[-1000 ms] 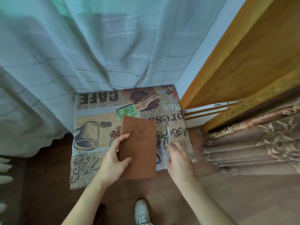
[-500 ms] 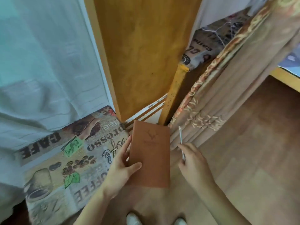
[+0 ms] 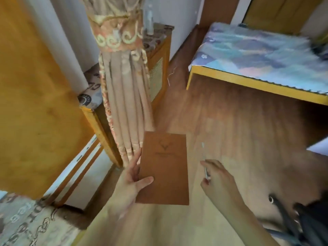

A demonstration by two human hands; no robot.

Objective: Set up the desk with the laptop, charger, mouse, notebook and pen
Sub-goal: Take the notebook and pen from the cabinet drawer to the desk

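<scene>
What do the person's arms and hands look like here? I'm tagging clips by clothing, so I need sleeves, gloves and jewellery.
Both forearms are bare as far as the frame shows, with no sleeve visible. The left hand and the right hand wear no gloves. No ring, watch or bracelet shows on either, though the picture is motion-blurred, so something small could be missed.

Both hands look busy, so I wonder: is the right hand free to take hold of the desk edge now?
Probably not: the right hand already pinches the pen, and the desk stands well across the floor.
</scene>
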